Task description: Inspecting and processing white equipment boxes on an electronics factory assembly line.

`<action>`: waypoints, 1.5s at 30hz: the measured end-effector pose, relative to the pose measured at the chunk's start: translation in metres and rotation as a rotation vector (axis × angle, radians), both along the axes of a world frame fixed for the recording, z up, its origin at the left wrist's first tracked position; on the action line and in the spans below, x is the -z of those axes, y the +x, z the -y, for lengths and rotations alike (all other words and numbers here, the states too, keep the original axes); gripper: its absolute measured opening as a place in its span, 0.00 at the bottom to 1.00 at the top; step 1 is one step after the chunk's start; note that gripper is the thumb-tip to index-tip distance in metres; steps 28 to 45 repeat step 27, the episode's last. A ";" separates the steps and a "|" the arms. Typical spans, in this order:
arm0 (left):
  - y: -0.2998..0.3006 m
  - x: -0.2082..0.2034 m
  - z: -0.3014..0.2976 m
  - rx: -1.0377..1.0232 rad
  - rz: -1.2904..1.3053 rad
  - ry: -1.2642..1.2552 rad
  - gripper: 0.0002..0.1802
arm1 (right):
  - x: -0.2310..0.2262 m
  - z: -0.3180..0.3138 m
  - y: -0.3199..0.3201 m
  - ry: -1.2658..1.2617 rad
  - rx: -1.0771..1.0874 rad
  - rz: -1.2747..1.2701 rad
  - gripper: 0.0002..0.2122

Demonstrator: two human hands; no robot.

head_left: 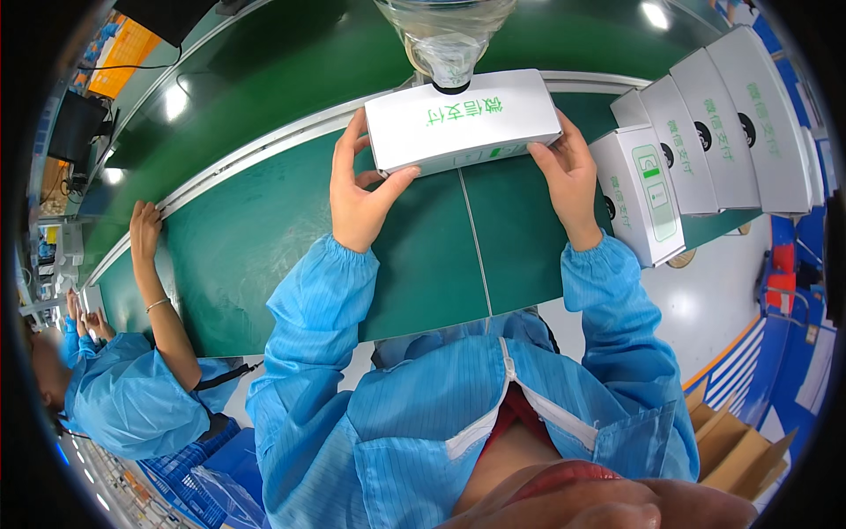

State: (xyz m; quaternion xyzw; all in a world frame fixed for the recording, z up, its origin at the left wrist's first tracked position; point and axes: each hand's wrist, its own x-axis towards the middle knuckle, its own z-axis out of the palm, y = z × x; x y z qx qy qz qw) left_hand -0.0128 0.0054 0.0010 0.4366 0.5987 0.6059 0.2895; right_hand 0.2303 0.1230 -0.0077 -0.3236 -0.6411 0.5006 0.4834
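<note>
Between my two hands is a white cardboard box (458, 115) with green printing, its long side running left to right at the far side of the green worktable. My left hand (361, 194) grips its left end, thumb on the near face. My right hand (567, 181) holds the right end in the same way. Just behind the box, a device wrapped in clear plastic (449, 48) hangs down, its dark round tip at the box's back edge; I cannot tell whether they touch. A smaller-looking white box (641, 194) stands right of my right hand.
Several white boxes (705, 132) stand in a row at the right end of the green table (423, 264). A metal rail (256, 145) runs along the table's far side. At left, a co-worker in a blue smock (132, 397) rests a hand by the rail. Opened brown cartons (740, 450) sit lower right.
</note>
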 end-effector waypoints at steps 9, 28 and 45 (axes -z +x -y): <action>-0.004 0.000 0.001 -0.008 -0.089 -0.032 0.47 | 0.000 0.000 -0.002 -0.003 0.001 -0.017 0.25; -0.162 -0.013 0.223 -0.507 -0.525 -0.242 0.35 | -0.018 0.103 0.082 0.768 0.053 0.271 0.23; -0.162 -0.013 0.223 -0.507 -0.525 -0.242 0.35 | -0.018 0.103 0.082 0.768 0.053 0.271 0.23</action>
